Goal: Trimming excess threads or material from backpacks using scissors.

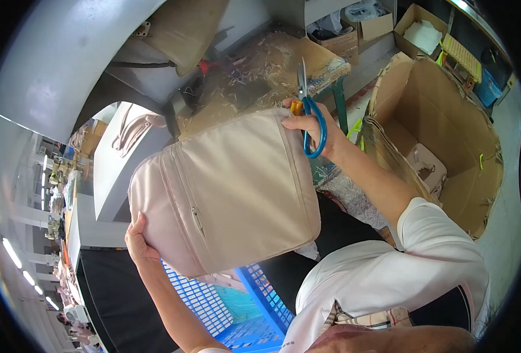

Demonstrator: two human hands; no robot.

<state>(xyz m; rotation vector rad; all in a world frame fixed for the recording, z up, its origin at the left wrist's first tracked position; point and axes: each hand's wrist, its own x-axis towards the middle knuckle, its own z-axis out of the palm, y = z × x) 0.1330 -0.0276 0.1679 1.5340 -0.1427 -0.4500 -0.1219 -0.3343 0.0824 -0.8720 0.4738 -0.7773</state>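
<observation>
A beige-pink bag panel (243, 182) with rounded corners spans the space between my hands. A zipper (197, 220) with a metal pull runs across it near its left end. My left hand (141, 240) grips the panel's lower left edge, thumb on the front face. At the upper right corner, my right hand (319, 126) pinches the panel between thumb and fingers. That same hand also holds a pair of scissors (306, 115) with blue handles and an orange part, its blades pointing up and away. The fingers behind the panel are hidden.
Below the panel stands a blue plastic basket (254, 282). A large cardboard box (460, 123) with a pink piece inside is on the right. Ahead is a worktable (243, 76) littered with thread scraps. Pink fabric pieces (137, 126) lie on a white surface at the left.
</observation>
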